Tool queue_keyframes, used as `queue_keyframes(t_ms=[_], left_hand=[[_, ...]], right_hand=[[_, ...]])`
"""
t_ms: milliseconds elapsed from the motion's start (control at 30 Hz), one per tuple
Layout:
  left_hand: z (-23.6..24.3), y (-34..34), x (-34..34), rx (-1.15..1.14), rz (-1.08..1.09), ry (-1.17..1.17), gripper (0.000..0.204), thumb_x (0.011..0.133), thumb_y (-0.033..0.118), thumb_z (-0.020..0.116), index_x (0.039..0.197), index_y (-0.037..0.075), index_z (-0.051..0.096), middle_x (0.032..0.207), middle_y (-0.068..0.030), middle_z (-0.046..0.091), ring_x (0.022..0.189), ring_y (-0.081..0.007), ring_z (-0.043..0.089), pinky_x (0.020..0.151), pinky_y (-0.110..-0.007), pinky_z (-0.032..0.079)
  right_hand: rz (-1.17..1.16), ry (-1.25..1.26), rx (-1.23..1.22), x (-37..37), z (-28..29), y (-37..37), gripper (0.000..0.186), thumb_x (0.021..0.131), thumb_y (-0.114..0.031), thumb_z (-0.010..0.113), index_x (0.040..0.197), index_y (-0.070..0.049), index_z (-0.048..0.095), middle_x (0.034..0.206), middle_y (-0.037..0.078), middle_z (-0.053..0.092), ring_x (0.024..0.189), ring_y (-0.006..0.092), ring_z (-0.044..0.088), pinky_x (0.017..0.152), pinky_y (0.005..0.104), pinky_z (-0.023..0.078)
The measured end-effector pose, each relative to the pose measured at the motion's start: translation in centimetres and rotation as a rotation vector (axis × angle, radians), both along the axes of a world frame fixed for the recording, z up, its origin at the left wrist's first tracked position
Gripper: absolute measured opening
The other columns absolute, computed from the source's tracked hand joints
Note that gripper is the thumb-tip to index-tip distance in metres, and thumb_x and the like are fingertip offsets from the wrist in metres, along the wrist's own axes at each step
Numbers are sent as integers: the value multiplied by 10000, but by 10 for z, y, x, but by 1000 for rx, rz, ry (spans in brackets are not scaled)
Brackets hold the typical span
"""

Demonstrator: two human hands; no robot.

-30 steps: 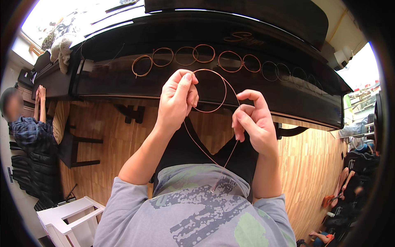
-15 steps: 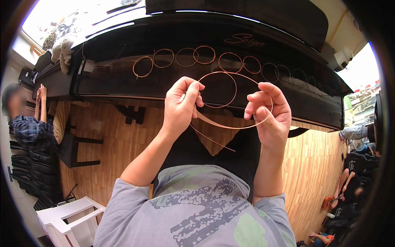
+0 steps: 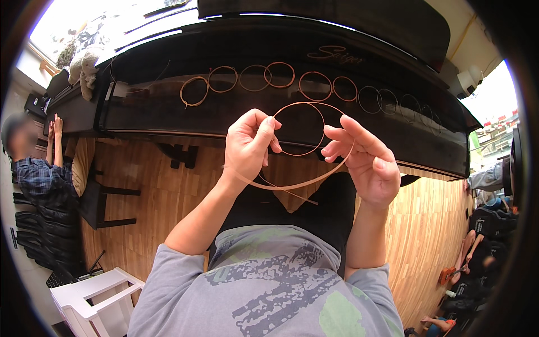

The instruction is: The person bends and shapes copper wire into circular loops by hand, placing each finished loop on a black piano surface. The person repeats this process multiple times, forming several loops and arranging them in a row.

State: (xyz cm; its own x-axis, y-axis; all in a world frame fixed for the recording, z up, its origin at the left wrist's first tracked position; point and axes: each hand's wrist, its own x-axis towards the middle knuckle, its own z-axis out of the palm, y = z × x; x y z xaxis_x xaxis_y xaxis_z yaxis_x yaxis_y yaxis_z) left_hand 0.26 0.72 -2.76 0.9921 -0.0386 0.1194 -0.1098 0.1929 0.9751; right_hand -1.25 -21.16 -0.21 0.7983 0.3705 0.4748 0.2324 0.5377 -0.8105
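Between my raised hands is a loosely coiled copper-coloured wire (image 3: 323, 128). My left hand (image 3: 247, 143) is closed on it, pinching the coil between thumb and fingers. A smaller round loop hangs beside those fingertips, while a wider loop, smeared by motion, sweeps below toward my right hand. The wire's loose end hangs over my lap. My right hand (image 3: 373, 168) has its fingers spread and its thumb apart; the wide loop passes at its fingertips without a visible grip.
A black piano (image 3: 224, 115) stands before me. Several wire coils lie in a row on it, copper ones (image 3: 195, 91) leftward and silvery ones (image 3: 369, 100) rightward. At left another person (image 3: 42, 180) sits by a black stool (image 3: 106, 205). A white wooden stand (image 3: 90, 297) is near left.
My right hand has opened further, its thumb drawing away from the wire. The wide loop has swung lower and leftward, across my left wrist. My left hand keeps its pinch.
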Motion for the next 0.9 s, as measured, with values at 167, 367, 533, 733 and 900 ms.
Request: queue_keyframes(t_ms=[167,367,533,733,900], left_hand=[[-1,0,1,-25,-32,-24,186,964,149,503,847,15,560,608,-28,570,465,-35,521,360,-144,349],[-4,-4,-3,-88,-87,11,188,968,148,493,862,11,564,639,-35,575,509,-59,558,362,-156,382],[-2,-7,-1,-326,-83,3,191,976,156,485,921,-3,576,678,-45,588,596,-117,640,410,-203,496],[-2,-12,-6,-247,-51,-5,198,977,165,486,929,-3,578,695,-39,594,621,-128,659,440,-216,522],[3,-6,-7,-106,-48,-26,197,969,172,509,909,6,594,685,-18,580,548,-69,588,406,-161,421]], right_hand=[[-249,-79,-111,-1,1,4,434,897,-156,605,1251,75,505,1121,196,635,899,196,645,812,294,511],[-370,-12,-242,-5,-6,19,182,906,1,551,1087,15,556,852,90,627,766,131,621,711,242,516],[-367,179,-65,-8,-14,28,381,925,-11,443,1295,-23,349,772,82,600,599,87,534,554,188,447],[-325,354,-265,-10,-7,34,293,966,-132,468,1228,-6,505,757,27,624,593,67,573,532,171,427],[-336,302,-341,-5,-4,24,257,962,-155,498,1167,-12,555,724,-10,580,574,32,512,520,173,402]])
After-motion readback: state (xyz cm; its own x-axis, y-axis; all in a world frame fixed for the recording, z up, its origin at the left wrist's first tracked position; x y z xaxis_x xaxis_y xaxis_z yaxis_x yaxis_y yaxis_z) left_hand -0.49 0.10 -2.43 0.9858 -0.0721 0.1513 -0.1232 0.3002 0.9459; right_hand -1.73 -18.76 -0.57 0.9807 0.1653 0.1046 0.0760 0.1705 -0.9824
